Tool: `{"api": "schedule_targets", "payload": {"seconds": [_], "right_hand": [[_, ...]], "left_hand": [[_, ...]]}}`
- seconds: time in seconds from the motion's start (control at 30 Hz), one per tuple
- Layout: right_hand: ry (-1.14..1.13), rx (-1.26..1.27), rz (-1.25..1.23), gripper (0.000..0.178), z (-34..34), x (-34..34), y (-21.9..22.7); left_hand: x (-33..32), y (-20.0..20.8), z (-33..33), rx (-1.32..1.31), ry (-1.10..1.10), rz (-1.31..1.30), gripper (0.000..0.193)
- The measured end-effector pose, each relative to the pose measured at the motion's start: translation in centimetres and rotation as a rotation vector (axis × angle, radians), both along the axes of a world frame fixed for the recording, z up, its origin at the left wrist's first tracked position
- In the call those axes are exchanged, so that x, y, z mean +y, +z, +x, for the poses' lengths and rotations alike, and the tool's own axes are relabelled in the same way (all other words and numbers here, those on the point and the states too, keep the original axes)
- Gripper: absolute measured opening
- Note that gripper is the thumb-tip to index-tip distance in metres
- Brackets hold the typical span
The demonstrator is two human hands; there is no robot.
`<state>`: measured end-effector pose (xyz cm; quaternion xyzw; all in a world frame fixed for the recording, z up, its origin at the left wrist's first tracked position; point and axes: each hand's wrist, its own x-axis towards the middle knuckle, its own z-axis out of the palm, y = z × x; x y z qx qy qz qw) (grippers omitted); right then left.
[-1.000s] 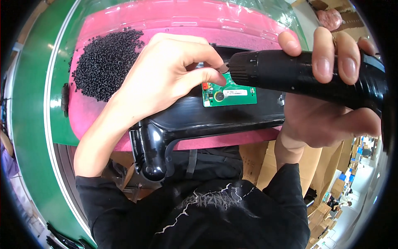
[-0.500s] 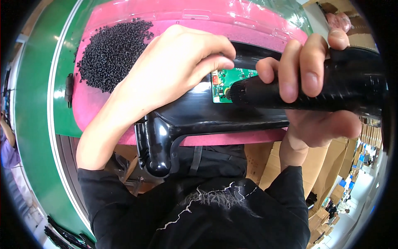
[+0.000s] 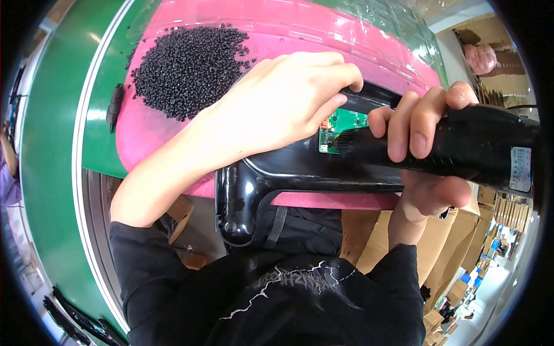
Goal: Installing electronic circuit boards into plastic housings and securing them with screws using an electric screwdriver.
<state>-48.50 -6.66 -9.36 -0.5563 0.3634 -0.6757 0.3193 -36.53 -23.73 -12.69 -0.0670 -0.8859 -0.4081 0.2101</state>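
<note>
A black plastic housing [image 3: 300,173] lies across the pink mat, with a rounded leg jutting toward me at its left end. Inside it sits a green circuit board [image 3: 330,144], partly covered by my hands and the tool. My left hand [image 3: 288,95] rests over the housing, its thumb and fingers closed at the far wall beside the board; the exact contact is hidden. In my right hand [image 3: 418,130] is a thick black electric screwdriver [image 3: 485,153], lying nearly level. Its ribbed nose points left, over the board; the bit cannot be seen.
A heap of small black screws or similar pieces [image 3: 190,69] lies at the far left of the pink mat [image 3: 300,26]. A dark pen-like tool [image 3: 115,108] is on the green table [image 3: 52,173]. Clear plastic [image 3: 398,29] edges the mat; cardboard [image 3: 444,230] stands at the right.
The whole view has shifted, so housing, heap and hands appear further right. A white label on the screwdriver now shows. Both hands keep their holds, with the nose over the same board area.
</note>
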Motion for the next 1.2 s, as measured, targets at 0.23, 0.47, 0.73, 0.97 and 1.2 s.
{"api": "schedule_targets", "payload": {"seconds": [0.23,0.47,0.73,0.97,1.2], "right_hand": [[0.085,-0.001,-0.03,0.091,-0.5,0.0,-0.2],[0.114,-0.013,-0.076,0.087,-1.2,0.6,0.2],[-0.133,-0.258,-0.18,0.082,-0.3,3.3,1.0],[-0.02,-0.153,-0.171,0.082,-1.4,3.2,0.9],[-0.02,-0.093,-0.024,0.093,-1.0,2.6,0.0]], "left_hand": [[-0.1,-0.4,0.1,-0.075,-0.067,-0.025,0.02],[0.3,-1.1,-0.5,-0.069,-0.17,0.037,0.02],[1.1,0.2,-1.2,-0.201,-0.341,0.106,0.018],[1.5,0.1,-1.5,-0.255,-0.341,0.169,0.016],[1.5,0.5,-1.3,-0.273,-0.141,0.197,0.015]]}}
